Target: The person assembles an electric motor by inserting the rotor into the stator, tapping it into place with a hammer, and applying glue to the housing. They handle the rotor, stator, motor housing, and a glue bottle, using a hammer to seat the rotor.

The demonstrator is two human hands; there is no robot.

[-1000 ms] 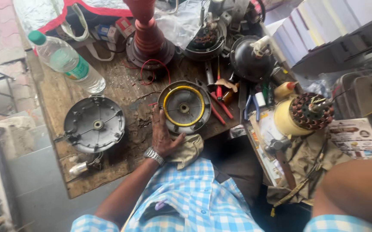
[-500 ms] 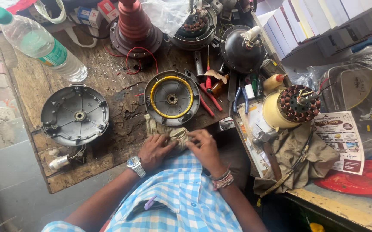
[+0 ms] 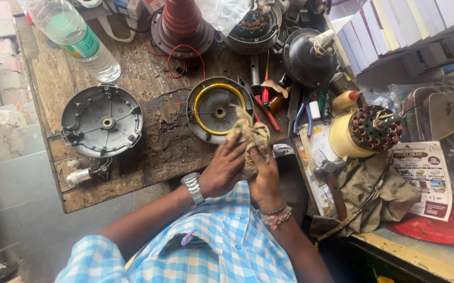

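Crumpled tan cotton rag (image 3: 250, 137) bunched between left hand (image 3: 226, 170) and right hand (image 3: 265, 178), both clenched on it. Soft, light, pliable; grips anywhere. Round grey yellow-ringed metal motor cover (image 3: 217, 109) just beyond the fingers.

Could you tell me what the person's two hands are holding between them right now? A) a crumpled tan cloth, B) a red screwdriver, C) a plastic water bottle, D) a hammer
A: the left hand and right hand are both closed around a crumpled tan cloth, just in front of the round metal cover with the yellow ring.
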